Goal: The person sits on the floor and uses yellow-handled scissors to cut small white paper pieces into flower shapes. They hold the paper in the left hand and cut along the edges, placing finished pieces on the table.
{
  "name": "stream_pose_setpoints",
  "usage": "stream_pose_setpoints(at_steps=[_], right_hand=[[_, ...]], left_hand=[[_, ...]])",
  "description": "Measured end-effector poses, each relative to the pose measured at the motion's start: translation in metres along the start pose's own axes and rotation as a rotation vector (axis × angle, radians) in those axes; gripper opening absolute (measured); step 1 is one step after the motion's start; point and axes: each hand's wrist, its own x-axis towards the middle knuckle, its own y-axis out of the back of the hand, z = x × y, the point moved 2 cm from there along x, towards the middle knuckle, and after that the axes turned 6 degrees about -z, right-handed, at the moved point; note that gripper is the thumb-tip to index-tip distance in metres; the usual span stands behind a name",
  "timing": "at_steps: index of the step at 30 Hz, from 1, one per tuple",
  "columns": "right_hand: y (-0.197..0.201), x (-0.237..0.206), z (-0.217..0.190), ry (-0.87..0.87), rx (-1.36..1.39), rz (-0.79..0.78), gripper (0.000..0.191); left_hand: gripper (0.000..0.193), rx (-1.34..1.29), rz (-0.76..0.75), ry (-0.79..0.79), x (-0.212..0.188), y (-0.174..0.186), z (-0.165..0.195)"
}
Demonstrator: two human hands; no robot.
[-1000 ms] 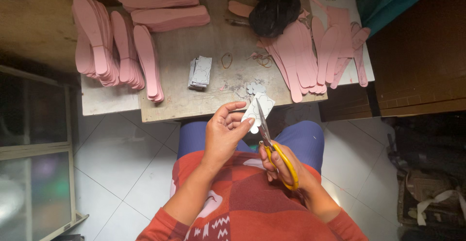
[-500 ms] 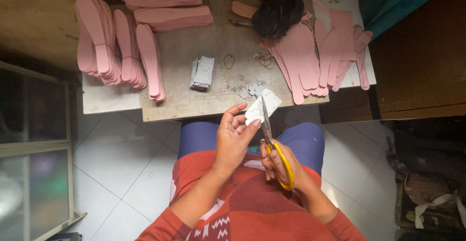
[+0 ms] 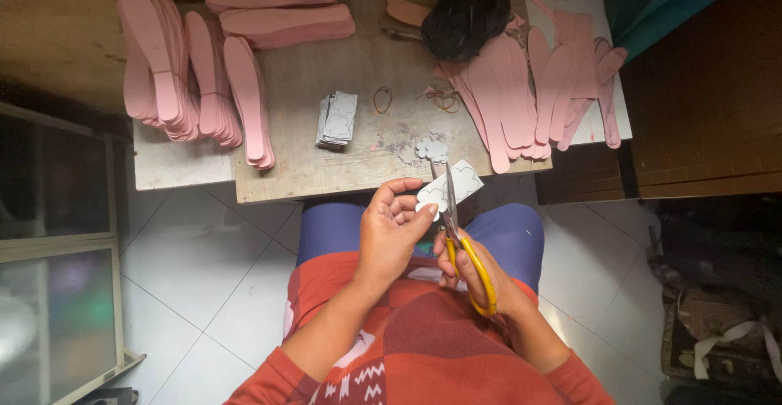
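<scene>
Pink soles (image 3: 163,71): stacked in fanned piles on the worktop (image 3: 326,95), upper left of the frame; a looser spread lies upper right
Small card stack (image 3: 336,118): pale printed pieces, upper middle, just left of a rubber band (image 3: 382,99)
Black bundle (image 3: 466,15): top middle, resting over the right spread of soles
Left hand (image 3: 391,234): centre of the frame, fingers curled together and pinched on the near end of the card piece
Card piece (image 3: 450,189): small, white, with a cloud-like outline; held in the air just below the worktop edge, above the lap
How it will handle: likely very light, thin and bendy, easy to crease; best pinched flat near one end, close to the cut line so it does not flop
Scissors (image 3: 460,238): yellow handles, blades pointing up and crossing the card piece
Right hand (image 3: 481,279): centre right, fingers through the yellow loops and closed around them
Cut shape (image 3: 432,149): small pale cut-out lying on the worktop just above the card piece
</scene>
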Motion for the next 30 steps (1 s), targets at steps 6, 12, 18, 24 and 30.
stream_pose_setpoints(at_steps=[6,12,18,24,30], right_hand=[[-0.001,-0.002,-0.003,-0.048,0.01,0.0,0.063],[-0.002,-0.004,-0.006,-0.09,0.043,0.011,0.062],[-0.002,-0.003,-0.011,-0.053,0.06,-0.007,0.06],[-0.004,-0.004,-0.014,-0.051,0.061,-0.025,0.058],[-0.006,-0.004,-0.01,-0.075,0.121,0.013,0.055]], left_hand=[[0.046,0.017,0.015,0.014,0.001,0.001,0.008],[0.047,0.05,0.023,0.023,0.002,0.004,0.014],[0.048,0.067,0.022,0.007,0.005,0.007,0.018],[0.049,0.079,0.026,0.006,0.008,0.01,0.02],[0.05,0.035,0.024,-0.032,0.004,-0.001,0.013]])
